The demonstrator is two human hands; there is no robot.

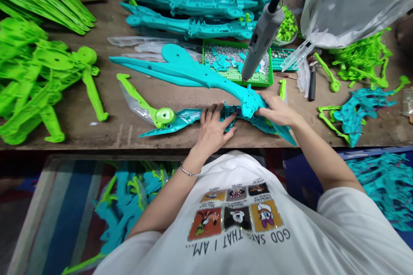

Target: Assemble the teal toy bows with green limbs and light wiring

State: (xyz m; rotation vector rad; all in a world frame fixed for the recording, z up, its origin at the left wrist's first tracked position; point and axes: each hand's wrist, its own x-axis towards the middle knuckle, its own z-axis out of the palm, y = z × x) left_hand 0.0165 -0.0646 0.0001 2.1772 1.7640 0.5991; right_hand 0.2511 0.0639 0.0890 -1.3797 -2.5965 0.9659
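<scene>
A long teal plastic toy shell (193, 73) lies slanted across the wooden bench (112, 129), over a second teal shell (180, 120) that rests flat near the front edge. My left hand (213, 126) lies flat with fingers spread on the lower shell. My right hand (276, 109) curls its fingers over the joint where the two shells meet. A lime green piece with a round hub (155, 111) sits on the lower shell's left end. A grey electric screwdriver (263, 38) hangs just above my right hand.
A green tray of screws and small teal bits (237, 78) stands behind the hands. Stacks of teal shells (193, 8) fill the back, lime parts (38, 77) the left. More teal and lime pieces (355, 111) lie right. A bag of parts (129, 197) sits below the bench.
</scene>
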